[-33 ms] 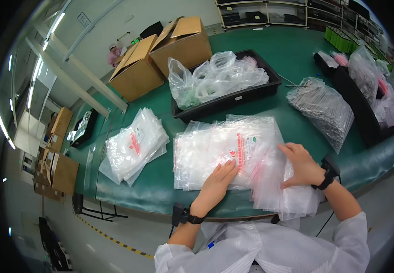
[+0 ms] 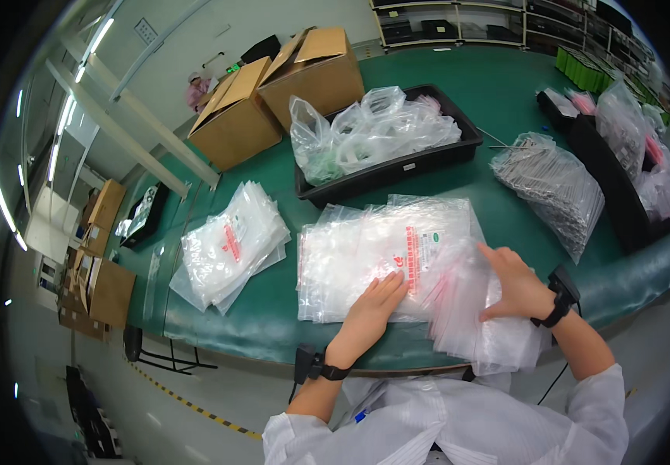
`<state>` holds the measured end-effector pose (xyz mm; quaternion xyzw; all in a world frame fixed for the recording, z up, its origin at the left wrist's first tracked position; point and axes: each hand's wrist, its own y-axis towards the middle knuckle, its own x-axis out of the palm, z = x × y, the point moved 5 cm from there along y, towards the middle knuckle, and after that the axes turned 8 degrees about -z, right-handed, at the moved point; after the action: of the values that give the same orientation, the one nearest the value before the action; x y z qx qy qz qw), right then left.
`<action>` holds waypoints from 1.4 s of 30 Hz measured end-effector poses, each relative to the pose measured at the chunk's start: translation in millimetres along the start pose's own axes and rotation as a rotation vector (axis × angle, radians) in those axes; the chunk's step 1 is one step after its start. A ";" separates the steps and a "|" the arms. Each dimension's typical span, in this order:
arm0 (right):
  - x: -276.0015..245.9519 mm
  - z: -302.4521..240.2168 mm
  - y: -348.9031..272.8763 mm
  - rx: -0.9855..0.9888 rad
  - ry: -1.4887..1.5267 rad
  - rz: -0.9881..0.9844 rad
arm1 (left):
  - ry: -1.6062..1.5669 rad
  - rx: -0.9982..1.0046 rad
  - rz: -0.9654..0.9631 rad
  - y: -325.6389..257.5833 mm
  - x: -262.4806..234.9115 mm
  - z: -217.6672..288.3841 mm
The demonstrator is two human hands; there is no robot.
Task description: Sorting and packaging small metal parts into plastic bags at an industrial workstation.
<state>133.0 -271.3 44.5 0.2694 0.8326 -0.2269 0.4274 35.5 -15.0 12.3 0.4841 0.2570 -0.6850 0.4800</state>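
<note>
My left hand (image 2: 374, 308) lies flat, fingers stretched out, on a wide stack of clear plastic bags (image 2: 339, 267) with red print. My right hand (image 2: 515, 285) rests on a fanned pile of smaller clear bags (image 2: 459, 329) with pinkish edges, its thumb and forefinger spread well apart. These smaller bags overlap the right side of the wide stack and reach past the table's near edge. Further left sits a separate stack of clear bags (image 2: 230, 248), also printed in red.
A black tray (image 2: 397, 174) behind the stacks holds crumpled clear bags. To the right lie a bag of thin metal rods (image 2: 556, 186) and a long black bin (image 2: 602, 170) with filled bags. Cardboard boxes (image 2: 312, 77) stand at the back of the green table (image 2: 498, 85).
</note>
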 end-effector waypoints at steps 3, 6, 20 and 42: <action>6.1 3.3 -1.3 0.203 0.141 -0.019 | 0.026 0.022 0.003 1.4 -12.4 0.9; 4.4 27.3 -1.7 0.257 0.201 -0.014 | 0.133 0.111 0.114 3.5 -38.0 13.1; -25.9 81.4 -0.1 0.278 0.343 0.252 | 1.047 -0.078 1.016 -121.8 -230.2 -72.9; -30.6 90.3 -11.2 0.013 0.671 0.352 | 0.095 -0.458 0.416 71.6 -35.7 -88.6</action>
<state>194.0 -342.5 23.6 0.4703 0.8658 -0.0547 0.1617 139.8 42.8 17.5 0.4370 0.3223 -0.4729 0.6939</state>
